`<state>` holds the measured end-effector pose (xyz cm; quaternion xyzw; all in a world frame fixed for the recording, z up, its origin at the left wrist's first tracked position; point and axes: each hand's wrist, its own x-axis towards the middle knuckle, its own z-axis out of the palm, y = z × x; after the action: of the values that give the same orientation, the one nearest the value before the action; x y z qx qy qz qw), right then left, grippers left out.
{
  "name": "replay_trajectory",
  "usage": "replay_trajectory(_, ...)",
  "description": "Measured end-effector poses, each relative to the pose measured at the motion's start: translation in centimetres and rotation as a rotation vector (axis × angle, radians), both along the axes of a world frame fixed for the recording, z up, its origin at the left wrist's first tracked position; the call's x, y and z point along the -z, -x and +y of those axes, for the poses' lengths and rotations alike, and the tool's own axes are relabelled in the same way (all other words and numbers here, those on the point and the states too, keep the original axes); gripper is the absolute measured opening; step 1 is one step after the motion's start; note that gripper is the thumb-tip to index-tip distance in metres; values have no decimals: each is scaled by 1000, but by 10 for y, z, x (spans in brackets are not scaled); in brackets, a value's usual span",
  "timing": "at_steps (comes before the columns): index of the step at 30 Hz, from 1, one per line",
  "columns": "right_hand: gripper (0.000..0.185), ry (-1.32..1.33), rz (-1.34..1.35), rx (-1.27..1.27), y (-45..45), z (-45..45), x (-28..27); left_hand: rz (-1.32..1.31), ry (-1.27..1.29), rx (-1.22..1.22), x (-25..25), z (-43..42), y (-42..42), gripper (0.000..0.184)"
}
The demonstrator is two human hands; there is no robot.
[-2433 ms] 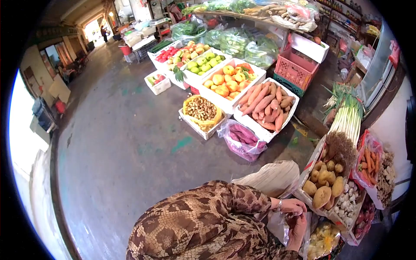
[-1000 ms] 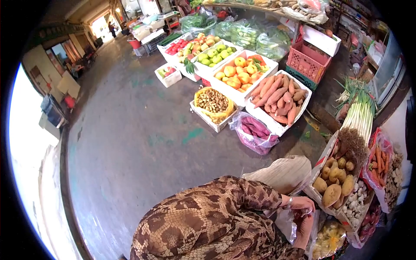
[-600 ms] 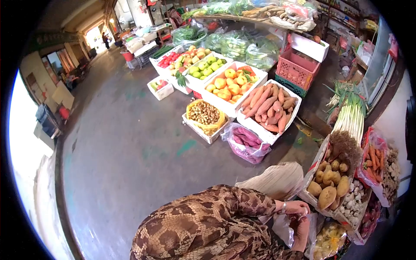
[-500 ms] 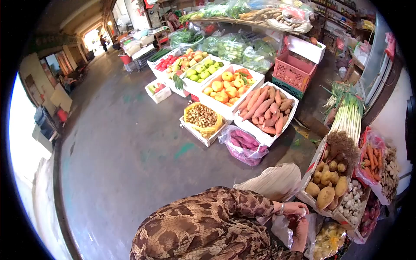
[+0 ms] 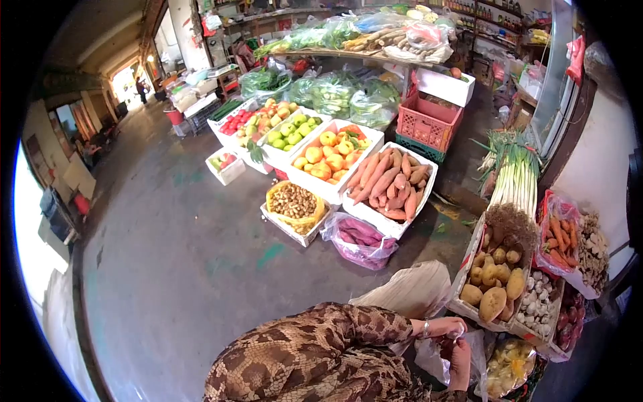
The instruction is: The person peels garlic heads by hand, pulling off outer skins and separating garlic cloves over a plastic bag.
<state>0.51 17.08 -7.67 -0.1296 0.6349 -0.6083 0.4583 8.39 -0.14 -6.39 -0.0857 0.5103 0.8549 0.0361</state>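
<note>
Both my hands are close together at the lower right, over a thin clear plastic bag [image 5: 432, 357]. My left hand [image 5: 447, 327], with a bracelet at the wrist, has its fingers closed on a whitish gathered bit of the bag. Just below it, my right hand [image 5: 459, 358] is also closed, its fingertips meeting the left ones at the bag. Patterned brown sleeves cover both arms. Beside the hands lies a clear bag of pale yellowish produce [image 5: 510, 367]. A box of potatoes [image 5: 494, 281] stands just beyond them, with garlic bulbs [image 5: 538, 303] next to it.
A beige sack [image 5: 408, 289] lies in front of the potato box. Farther off are sweet potatoes [image 5: 394, 184], a purple-filled bag [image 5: 358, 242], a peanut-like heap [image 5: 293, 199] and fruit boxes [image 5: 328, 157]. Carrots [image 5: 561, 238] and scallions [image 5: 516, 174] are at the right.
The view has shifted, so the produce boxes appear farther left and slightly lower. My hands stay together at the plastic bag, with the fingertips drawn closer.
</note>
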Motion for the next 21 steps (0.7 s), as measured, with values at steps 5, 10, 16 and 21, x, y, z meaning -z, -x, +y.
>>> replay_trajectory(5, 50, 263, 76, 115, -24, -1, -59, 53, 83, 64, 54, 10, 17, 40)
replay_trajectory(10, 54, 155, 319, 26, -30, 7, -53, 149, 467, -7, 85, 22, 15, 45)
replay_trajectory(16, 54, 191, 419, 84, -58, 33, -44, -83, 25, 418, 2, 19, -16, 63)
replay_trajectory(21, 53, 228, 220, 375, -69, 52, -10, -256, 17, 565, -12, 47, -1, 51)
